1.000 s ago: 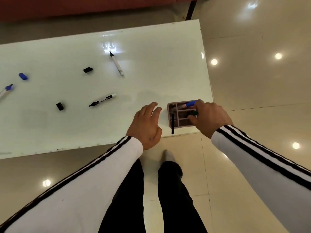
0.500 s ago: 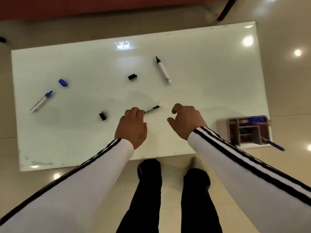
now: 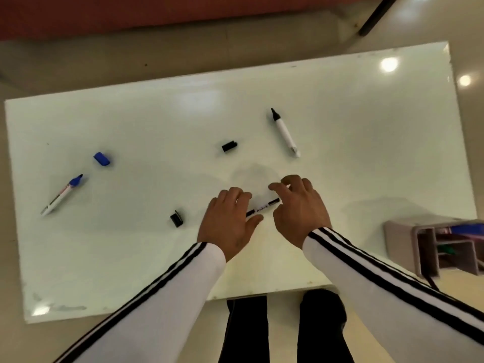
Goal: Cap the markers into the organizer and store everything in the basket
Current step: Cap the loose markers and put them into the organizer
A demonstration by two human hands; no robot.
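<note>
A black marker (image 3: 263,207) lies at the middle of the white table (image 3: 366,153). My left hand (image 3: 230,221) pinches its left end between thumb and fingers. My right hand (image 3: 298,208) curls round its right end. Two black caps lie loose, one (image 3: 176,218) left of my left hand, the other (image 3: 229,146) farther back. An uncapped black-tipped white marker (image 3: 284,132) lies behind my right hand. At the far left are an uncapped blue marker (image 3: 62,195) and a blue cap (image 3: 101,159). The pinkish organizer (image 3: 398,231) sits at the table's right front corner and holds a blue marker (image 3: 468,229).
Something green (image 3: 445,249) shows in a lower compartment of the organizer. The table's front edge runs just above my legs, with glossy floor to the right. A reddish surface spans the top of the view. No basket is in view.
My right hand left the organizer and swung left to the black marker. My left hand reached forward onto the marker's left end. The camera turned left, so the organizer now sits at the right edge.
</note>
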